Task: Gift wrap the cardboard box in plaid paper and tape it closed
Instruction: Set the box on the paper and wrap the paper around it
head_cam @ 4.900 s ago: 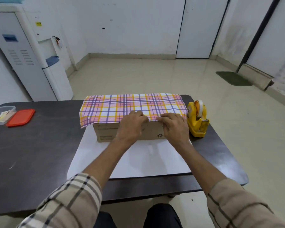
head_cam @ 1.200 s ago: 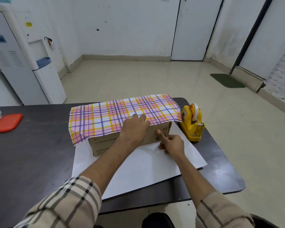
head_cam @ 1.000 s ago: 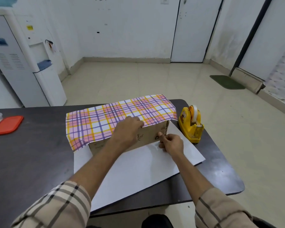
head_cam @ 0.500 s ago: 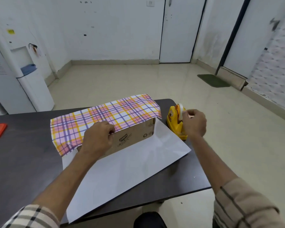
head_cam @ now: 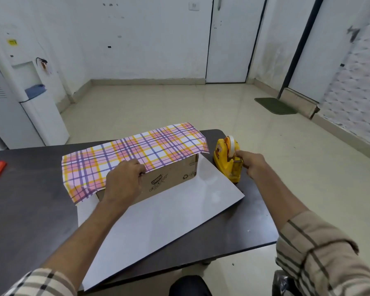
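On the worktop [head_cam: 30, 210], the paper [head_cam: 137, 154] is draped over the box [head_cam: 169, 178], its plaid edge pinned beneath the curled fingers [head_cam: 137, 168] of the left hand [head_cam: 123, 180], the white remainder spread flat on their near side. Were that pressure eased while tape [head_cam: 231, 145] is pulled, the flap could be shifted and the seam skewed; the unsteadied tape dispenser [head_cam: 224, 163] could also be dragged. The right hand [head_cam: 252, 165] is extended there, its fingers seemingly pinched on the tape end.
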